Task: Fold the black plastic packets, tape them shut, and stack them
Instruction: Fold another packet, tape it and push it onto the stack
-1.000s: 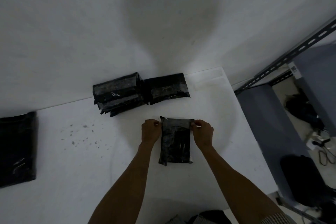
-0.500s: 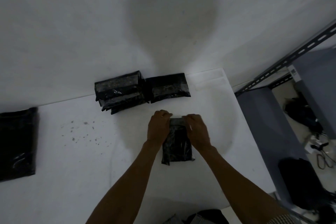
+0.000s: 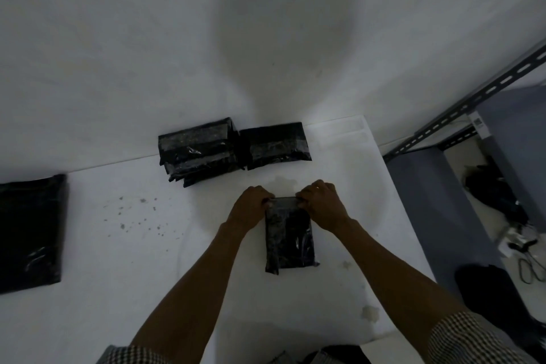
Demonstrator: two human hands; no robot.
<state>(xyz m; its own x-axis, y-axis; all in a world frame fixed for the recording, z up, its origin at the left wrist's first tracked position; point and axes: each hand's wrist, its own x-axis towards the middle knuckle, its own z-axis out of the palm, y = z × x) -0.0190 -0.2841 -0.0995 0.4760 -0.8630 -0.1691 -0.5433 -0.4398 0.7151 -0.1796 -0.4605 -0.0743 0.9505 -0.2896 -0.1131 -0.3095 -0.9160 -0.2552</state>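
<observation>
White table (image 3: 118,289), speckled with dark spots. Far left, a big flat black bag (image 3: 29,233). Against the back wall sits a stack of taped packets (image 3: 198,151), with a single packet (image 3: 276,145) tight against its right side. Centre, the working packet (image 3: 289,239) lies flat. The left hand (image 3: 249,210) and right hand (image 3: 322,207) both pinch its far end, fingers curled over the corners.

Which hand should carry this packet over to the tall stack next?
Left, probably. The left hand grips the packet on the side nearer the tall stack, which lies ahead-left; the right hand would have to cross over.
</observation>
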